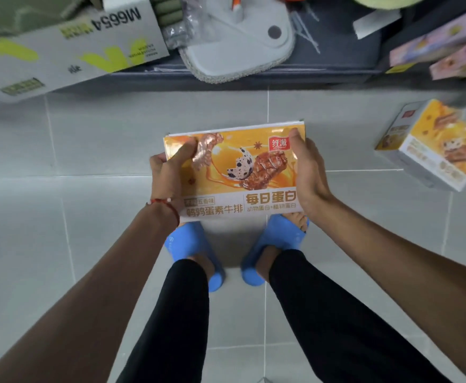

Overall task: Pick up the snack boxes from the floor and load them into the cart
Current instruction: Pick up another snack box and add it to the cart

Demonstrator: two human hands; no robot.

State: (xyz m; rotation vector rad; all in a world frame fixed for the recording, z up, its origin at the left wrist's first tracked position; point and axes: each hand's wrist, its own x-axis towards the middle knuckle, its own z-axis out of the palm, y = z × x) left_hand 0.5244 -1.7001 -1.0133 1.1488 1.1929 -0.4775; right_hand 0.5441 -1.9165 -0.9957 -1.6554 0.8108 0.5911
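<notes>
Hands, left (168,175) and right (307,172), clasp snack box (237,172) edges above floor (88,150).

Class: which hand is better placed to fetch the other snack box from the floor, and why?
Right, probably. The floor box lies to the person's right, nearer the right hand than the left hand. Both hands now grip the held box, so the right must let go first.

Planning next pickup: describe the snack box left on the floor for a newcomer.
Take the tiled floor, then its right edge below the shelf. The orange box lies there untouched, unlike its twin between left hand and right hand.
</notes>
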